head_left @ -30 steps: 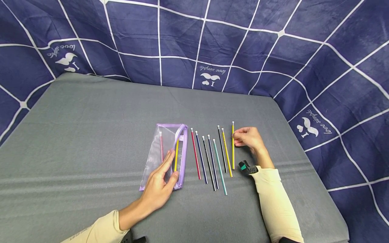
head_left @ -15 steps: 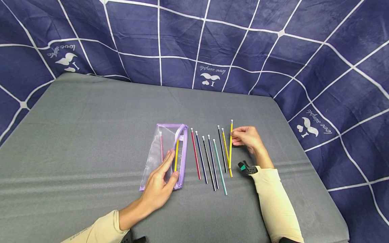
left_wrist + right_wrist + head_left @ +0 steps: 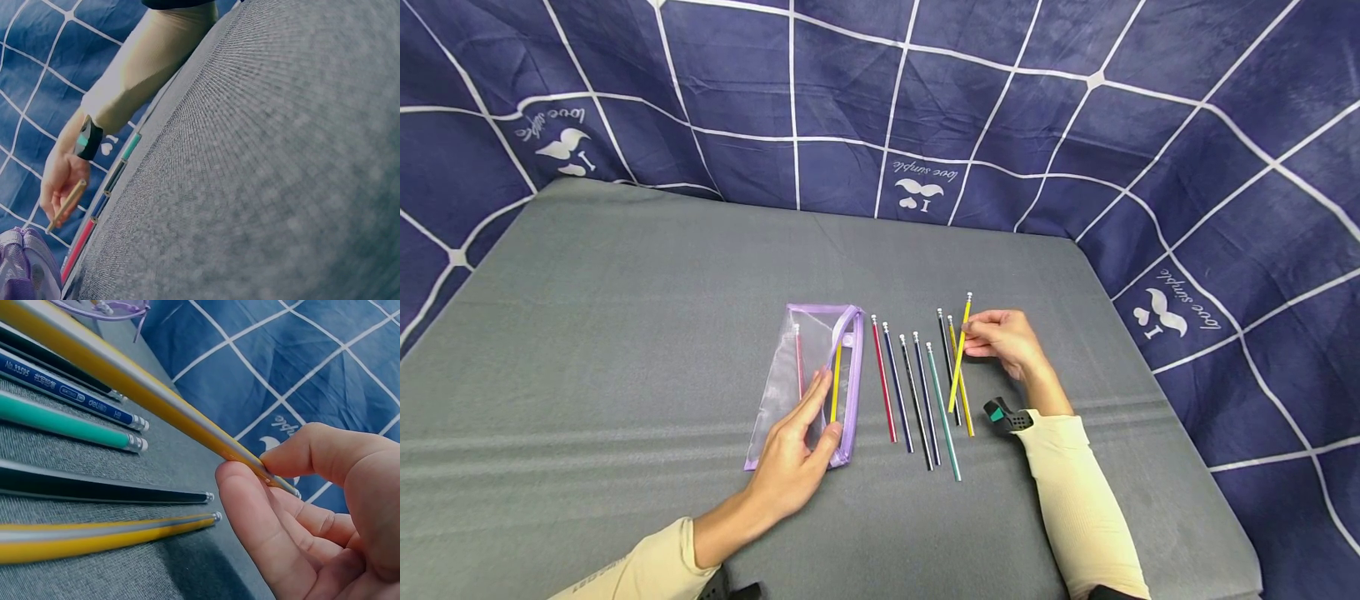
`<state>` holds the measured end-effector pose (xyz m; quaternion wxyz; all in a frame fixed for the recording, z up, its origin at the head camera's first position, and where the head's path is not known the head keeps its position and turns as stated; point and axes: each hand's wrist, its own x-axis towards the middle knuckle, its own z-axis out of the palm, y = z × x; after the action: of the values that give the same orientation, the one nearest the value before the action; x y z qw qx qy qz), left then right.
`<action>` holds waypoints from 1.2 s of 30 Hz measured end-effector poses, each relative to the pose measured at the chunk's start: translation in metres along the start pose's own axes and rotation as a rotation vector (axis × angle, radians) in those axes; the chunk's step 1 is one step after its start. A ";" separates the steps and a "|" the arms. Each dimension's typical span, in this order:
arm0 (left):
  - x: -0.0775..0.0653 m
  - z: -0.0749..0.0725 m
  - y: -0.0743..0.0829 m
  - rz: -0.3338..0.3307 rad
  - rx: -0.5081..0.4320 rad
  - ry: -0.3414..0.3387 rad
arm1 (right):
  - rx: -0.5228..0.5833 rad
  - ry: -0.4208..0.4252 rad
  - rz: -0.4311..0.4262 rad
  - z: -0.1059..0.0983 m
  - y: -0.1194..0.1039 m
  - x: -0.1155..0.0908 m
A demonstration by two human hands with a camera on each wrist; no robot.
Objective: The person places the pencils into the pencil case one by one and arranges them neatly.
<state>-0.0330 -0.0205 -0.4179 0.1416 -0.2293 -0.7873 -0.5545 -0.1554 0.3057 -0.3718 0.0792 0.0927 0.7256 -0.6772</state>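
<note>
My right hand (image 3: 1011,342) pinches a yellow pencil (image 3: 957,371) near its eraser end, between thumb and fingertips. In the right wrist view this pencil (image 3: 137,381) slants above the row, lifted off the surface. My left hand (image 3: 790,467) rests with straight fingers on a see-through mesh pencil pouch (image 3: 771,400) with purple edging. The pouch's zip side gapes on the right. Within the pouch show a yellow pencil (image 3: 836,383) and a red one (image 3: 800,362), partly hidden by the left hand.
Between pouch and right hand lie several pencils: a red one (image 3: 883,379), dark ones, a green one (image 3: 943,412) and another yellow one (image 3: 967,404). Grey fabric covers the table (image 3: 625,333). A blue checked curtain (image 3: 850,92) stands behind and to the right.
The right hand has lifted the yellow pencil and carried it slightly left, over the neighbouring pencils. The pencil's lower end has swung left. The left hand and pouch have stayed put.
</note>
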 end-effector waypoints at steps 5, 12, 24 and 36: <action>0.000 0.000 0.000 0.002 -0.002 0.000 | 0.026 -0.012 -0.006 0.005 0.000 -0.001; 0.000 0.000 -0.001 0.007 0.000 -0.001 | 0.052 -0.048 0.008 0.015 0.001 -0.001; 0.001 0.000 -0.001 0.022 -0.003 0.006 | 0.106 -0.062 -0.009 0.029 -0.001 -0.003; 0.001 0.000 -0.001 0.025 -0.009 0.007 | 0.175 -0.099 -0.051 0.050 -0.002 -0.009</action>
<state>-0.0341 -0.0208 -0.4180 0.1506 -0.2379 -0.7814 -0.5569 -0.1480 0.2556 -0.3709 0.0892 0.0470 0.6610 -0.7436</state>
